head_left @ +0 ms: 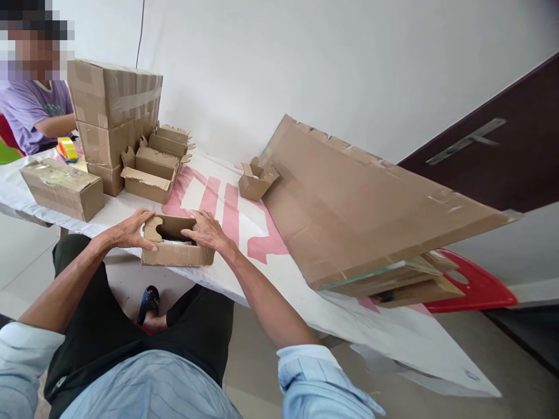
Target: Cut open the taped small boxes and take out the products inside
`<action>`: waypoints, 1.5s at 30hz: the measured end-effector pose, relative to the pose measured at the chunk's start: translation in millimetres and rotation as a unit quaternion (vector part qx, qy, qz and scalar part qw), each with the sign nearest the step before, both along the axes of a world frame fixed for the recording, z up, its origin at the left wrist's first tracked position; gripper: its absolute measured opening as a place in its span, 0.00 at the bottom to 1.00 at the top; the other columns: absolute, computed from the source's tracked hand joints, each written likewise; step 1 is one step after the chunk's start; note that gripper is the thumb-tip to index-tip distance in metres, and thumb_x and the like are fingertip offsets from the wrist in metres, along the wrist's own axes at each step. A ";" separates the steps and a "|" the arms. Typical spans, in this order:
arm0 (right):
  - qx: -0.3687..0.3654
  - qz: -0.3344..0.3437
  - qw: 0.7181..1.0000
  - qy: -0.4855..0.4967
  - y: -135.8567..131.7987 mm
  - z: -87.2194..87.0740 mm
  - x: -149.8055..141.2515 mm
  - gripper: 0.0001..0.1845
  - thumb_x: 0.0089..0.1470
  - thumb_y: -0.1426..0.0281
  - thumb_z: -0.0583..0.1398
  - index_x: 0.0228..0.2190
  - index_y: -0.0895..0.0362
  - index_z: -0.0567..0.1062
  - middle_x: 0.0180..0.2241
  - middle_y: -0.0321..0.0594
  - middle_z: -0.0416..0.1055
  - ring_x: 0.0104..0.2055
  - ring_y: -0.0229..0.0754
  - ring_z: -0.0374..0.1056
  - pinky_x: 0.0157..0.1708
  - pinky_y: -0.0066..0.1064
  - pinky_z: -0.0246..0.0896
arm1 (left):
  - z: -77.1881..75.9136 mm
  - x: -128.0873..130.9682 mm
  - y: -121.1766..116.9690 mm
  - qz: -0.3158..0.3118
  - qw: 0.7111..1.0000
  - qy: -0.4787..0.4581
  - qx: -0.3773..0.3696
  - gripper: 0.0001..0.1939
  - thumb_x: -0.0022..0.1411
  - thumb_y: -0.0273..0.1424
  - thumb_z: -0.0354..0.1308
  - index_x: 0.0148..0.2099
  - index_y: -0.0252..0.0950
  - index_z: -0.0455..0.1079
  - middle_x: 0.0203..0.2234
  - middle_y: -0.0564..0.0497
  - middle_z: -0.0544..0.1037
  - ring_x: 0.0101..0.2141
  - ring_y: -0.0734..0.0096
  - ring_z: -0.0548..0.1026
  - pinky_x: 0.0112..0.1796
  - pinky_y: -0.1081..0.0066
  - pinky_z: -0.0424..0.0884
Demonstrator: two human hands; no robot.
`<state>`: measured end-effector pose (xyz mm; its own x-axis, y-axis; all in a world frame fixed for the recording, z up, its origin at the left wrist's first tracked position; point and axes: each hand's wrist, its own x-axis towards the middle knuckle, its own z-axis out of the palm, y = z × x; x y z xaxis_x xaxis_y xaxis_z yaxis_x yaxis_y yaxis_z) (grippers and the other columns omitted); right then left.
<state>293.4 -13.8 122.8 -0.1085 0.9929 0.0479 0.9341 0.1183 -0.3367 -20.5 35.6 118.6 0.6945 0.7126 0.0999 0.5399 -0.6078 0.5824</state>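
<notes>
A small open cardboard box point(177, 255) is at the table's near edge, directly in front of me. Around its left end, my left hand point(133, 228) is closed, with the thumb on the near side. My right hand point(206, 231) grips the right end, its fingertips reaching over the rim into the opening. Something pale with a dark edge shows inside, too little of it to name. The box's left flap, with a curved notch, stands up beside my left hand.
Several open cardboard boxes point(148, 183) stand beyond, beside a stack of taped cartons point(109, 99). A closed carton point(63, 189) and a tape roll point(67, 149) lie left, near a seated person point(32, 110). Rightward are a small open box point(255, 181), a large carton point(371, 209) and a red stool point(476, 285).
</notes>
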 end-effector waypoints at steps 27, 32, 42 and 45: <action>-0.006 -0.052 0.947 0.316 -16.5 14.7 94.7 0.28 0.47 0.68 0.67 0.52 0.58 0.87 0.48 0.44 0.86 0.51 0.52 0.80 0.58 0.45 0.76 | 42.5 -6.7 8.8 0.109 0.989 -0.088 -0.055 0.27 0.58 0.51 0.65 0.51 0.41 0.90 0.63 0.43 0.87 0.63 0.41 0.82 0.68 0.51 0.74; -0.049 -0.048 0.958 0.280 -27.8 25.2 97.2 0.19 0.51 0.69 0.69 0.46 0.57 0.87 0.47 0.45 0.86 0.50 0.53 0.80 0.54 0.42 0.76 | 49.1 -14.6 -11.9 0.093 0.995 0.012 -0.041 0.42 0.52 0.67 0.71 0.58 0.44 0.88 0.75 0.43 0.77 0.71 0.34 0.75 0.73 0.49 0.69; 0.091 0.111 0.985 -0.097 -41.1 35.4 10.0 0.16 0.70 0.76 0.59 0.44 0.55 0.89 0.53 0.51 0.84 0.61 0.57 0.74 0.63 0.45 0.68 | 21.0 -28.0 -28.6 0.066 0.998 0.011 0.020 0.54 0.55 0.73 0.68 0.71 0.41 0.81 0.75 0.35 0.72 0.73 0.29 0.71 0.74 0.41 0.67; -0.001 0.162 0.984 -0.072 -23.8 30.8 -8.9 0.11 0.68 0.73 0.65 0.42 0.51 0.89 0.47 0.43 0.86 0.53 0.53 0.78 0.53 0.39 0.69 | 16.2 -20.4 -38.8 0.077 0.995 0.020 0.061 0.54 0.56 0.72 0.70 0.70 0.40 0.81 0.78 0.33 0.69 0.76 0.25 0.66 0.75 0.35 0.64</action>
